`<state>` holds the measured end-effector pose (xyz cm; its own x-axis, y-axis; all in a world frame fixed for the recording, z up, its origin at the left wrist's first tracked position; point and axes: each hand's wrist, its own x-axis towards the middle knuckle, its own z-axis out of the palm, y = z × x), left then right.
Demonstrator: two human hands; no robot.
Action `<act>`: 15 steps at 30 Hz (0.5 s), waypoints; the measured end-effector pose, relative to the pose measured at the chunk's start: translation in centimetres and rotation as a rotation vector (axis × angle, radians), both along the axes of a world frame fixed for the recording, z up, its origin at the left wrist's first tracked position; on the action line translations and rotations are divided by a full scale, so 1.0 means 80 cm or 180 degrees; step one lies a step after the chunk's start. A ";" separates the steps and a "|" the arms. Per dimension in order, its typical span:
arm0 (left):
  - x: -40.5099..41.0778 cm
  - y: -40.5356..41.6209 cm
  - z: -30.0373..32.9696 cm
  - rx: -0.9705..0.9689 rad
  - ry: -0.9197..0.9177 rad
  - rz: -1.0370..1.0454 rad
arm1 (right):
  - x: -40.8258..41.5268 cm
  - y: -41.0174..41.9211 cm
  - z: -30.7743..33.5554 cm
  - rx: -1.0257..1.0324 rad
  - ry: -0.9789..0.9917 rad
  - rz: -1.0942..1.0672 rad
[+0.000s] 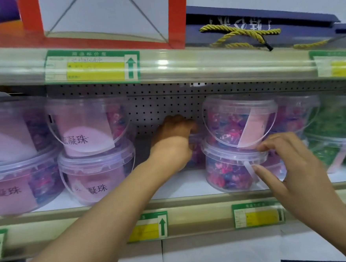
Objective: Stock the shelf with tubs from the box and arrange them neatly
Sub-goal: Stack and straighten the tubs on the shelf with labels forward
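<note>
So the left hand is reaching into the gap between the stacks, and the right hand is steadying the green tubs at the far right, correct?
Not quite. In the head view the right hand is on the front stack of pink-and-purple tubs, fingers at the lower tub's rim and handle; the green tubs sit untouched further right. The left hand does reach into the gap.

White shelf board [172, 187] backed by perforated panel [156, 105] — bearing clear tubs in two-high stacks: pink-labelled stacks [91, 148] at left, a bead-filled stack [230, 147] mid-right, green tubs [336, 131] far right.
</note>
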<state>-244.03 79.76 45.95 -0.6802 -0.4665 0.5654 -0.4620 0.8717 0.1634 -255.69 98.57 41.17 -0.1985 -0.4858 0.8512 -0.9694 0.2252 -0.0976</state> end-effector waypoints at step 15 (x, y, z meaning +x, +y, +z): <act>-0.008 -0.001 -0.002 -0.0486 -0.0235 0.0252 | -0.004 0.000 0.004 0.0025 0.0088 0.0155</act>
